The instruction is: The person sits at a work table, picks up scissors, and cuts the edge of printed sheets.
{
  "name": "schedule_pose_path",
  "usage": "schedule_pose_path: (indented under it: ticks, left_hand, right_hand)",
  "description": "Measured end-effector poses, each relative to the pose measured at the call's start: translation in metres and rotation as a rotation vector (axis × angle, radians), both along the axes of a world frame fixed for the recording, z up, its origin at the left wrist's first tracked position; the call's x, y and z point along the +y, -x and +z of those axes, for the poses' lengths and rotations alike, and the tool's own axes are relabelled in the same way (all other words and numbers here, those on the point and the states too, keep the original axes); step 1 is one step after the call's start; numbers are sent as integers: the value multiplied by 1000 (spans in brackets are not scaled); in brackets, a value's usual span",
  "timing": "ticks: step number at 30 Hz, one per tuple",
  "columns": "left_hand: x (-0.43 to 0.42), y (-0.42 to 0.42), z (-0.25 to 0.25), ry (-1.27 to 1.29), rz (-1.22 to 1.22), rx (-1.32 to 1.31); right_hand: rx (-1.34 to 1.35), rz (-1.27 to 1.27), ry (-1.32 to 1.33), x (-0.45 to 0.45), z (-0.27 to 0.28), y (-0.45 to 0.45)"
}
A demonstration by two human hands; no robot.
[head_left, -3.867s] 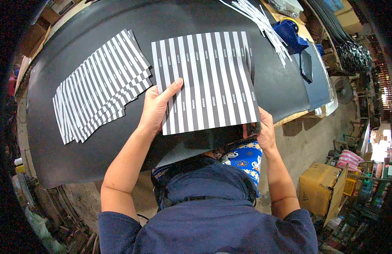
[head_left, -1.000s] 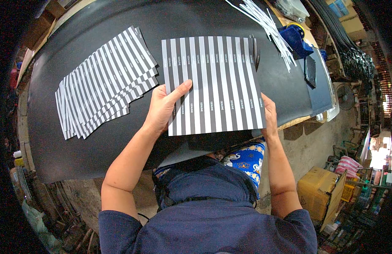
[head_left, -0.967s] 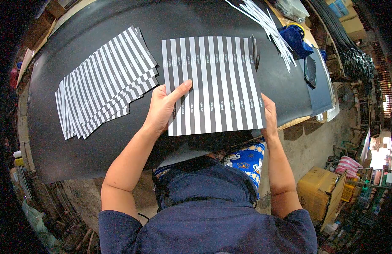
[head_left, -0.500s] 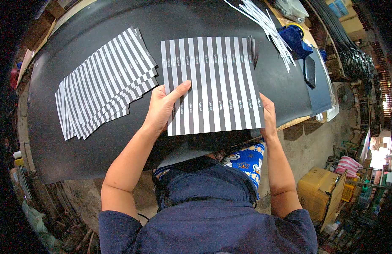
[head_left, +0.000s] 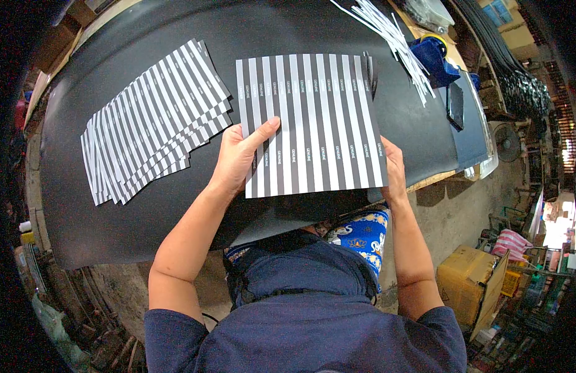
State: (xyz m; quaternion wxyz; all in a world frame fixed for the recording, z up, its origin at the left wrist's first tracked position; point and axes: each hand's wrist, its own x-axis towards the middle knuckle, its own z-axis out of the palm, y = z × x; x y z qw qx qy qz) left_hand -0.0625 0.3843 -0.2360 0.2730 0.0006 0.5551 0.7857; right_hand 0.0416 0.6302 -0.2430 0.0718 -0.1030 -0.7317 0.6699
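Your striped sheet (head_left: 313, 124) has alternating black and white bands running down it, with small "GENUINE" lettering; it is held up in front of you above the black tabletop (head_left: 132, 233), with a dark curved edge showing at its top right corner; your left hand (head_left: 239, 158) pinches its left side, thumb on the front and fingers behind; your right hand (head_left: 393, 171) is at its lower right edge, its fingers mostly hidden, so you cannot tell how firmly it grips.

To the left, a fanned pile (head_left: 157, 118) of similar sheets lies just beside the held one; to the upper right are loose white strips (head_left: 393, 43), a blue holder (head_left: 434, 59) and a flat black object (head_left: 455, 105); the held sheet blocks the tabletop behind it.

Compared with the first frame, the gap between sheet and pile looks slightly wider; your left thumb still presses the front.
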Motion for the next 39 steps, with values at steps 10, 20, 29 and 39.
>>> schedule_pose_path:
  ticks: [10, 20, 29, 39]
  left_hand:
    - [0, 0, -4, -5, 3, 16]
    - [0, 0, -2, 26, 4, -4]
    - [-1, 9, -8, 27, 73, 10]
    - [-22, 36, -6, 20, 296, 53]
  right_hand:
    - [3, 24, 87, 1, -1, 1]
    - [-8, -3, 61, 2, -5, 1]
    - [-19, -9, -75, 2, -4, 6]
    - [-325, 132, 140, -17, 37, -56]
